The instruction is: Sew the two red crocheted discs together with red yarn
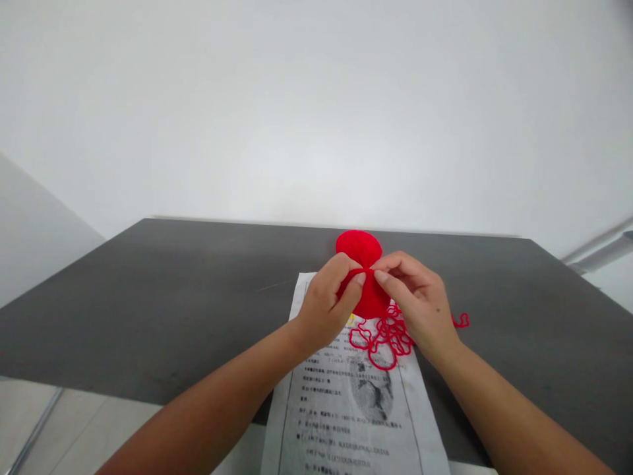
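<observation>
The red piece (370,300) is in front of the person, above the upper part of the sheet (431,448), between the two hands. It has two rounded lobes, one toward the wall (316,119) and one toward the person, joined at a narrow waist.

Left hand (329,297): thumb and index finger pinch the red piece at the left of the waist. Right hand (422,303): thumb and index finger are pressed together on the waist from the right. Whether a separate strand is caught in either pinch cannot be determined. The fingertips of the two hands are close together.

The yarn (393,333), red, lies in loose loops on the sheet just below the near lobe; the right hand hides part of it. A curled end (462,321) shows on the table (198,297) beyond that hand. A yellow bit (351,319) shows beside the near lobe, mostly covered.

The sheet carries print and a dark picture (370,389); yarn and hands obstruct its upper print. Its lower end extends past the table's near edge. A metal bar (37,429) crosses the floor area, lower left.
</observation>
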Demonstrator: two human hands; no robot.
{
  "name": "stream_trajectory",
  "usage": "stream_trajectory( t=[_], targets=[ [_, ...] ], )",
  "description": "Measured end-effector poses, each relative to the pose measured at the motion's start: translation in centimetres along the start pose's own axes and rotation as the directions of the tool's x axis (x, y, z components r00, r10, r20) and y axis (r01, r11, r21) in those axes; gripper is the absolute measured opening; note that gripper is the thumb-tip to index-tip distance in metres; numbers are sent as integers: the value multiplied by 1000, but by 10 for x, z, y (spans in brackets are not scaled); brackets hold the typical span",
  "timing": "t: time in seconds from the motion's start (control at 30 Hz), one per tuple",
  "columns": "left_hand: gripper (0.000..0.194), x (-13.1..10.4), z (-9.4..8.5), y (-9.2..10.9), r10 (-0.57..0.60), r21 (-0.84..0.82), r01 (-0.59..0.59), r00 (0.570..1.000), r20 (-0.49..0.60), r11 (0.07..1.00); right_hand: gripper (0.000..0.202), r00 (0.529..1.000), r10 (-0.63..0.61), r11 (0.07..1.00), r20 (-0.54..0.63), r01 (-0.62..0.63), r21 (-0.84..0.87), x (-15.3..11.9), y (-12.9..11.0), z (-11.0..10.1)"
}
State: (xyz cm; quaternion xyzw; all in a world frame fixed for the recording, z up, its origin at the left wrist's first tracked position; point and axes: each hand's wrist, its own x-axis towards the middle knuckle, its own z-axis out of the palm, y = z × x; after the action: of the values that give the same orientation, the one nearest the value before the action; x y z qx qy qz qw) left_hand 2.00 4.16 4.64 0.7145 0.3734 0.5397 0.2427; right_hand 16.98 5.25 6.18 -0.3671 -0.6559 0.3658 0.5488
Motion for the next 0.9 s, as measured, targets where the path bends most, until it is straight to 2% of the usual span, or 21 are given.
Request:
stream_trajectory(
  t=[0.2,0.37,0.7,0.9],
  targets=[
    [20,0,1,0,3,8,-3,1000,1,1000,13,1000,12,1000,-2,-12,0,0,1,0],
    [20,1,-1,0,55,55,-55,999,4,997,9,999,35,999,-7,-35,1,0,0,1],
    [19,2,0,0,74,107,-75,997,17,991,13,1000,10,1000,11,-10,-11,1,0,-1],
    [19,2,0,2,-62,7,63,998,-8,998,13,999,10,1000,-37,-10,-8,0,-1,0]
  ],
)
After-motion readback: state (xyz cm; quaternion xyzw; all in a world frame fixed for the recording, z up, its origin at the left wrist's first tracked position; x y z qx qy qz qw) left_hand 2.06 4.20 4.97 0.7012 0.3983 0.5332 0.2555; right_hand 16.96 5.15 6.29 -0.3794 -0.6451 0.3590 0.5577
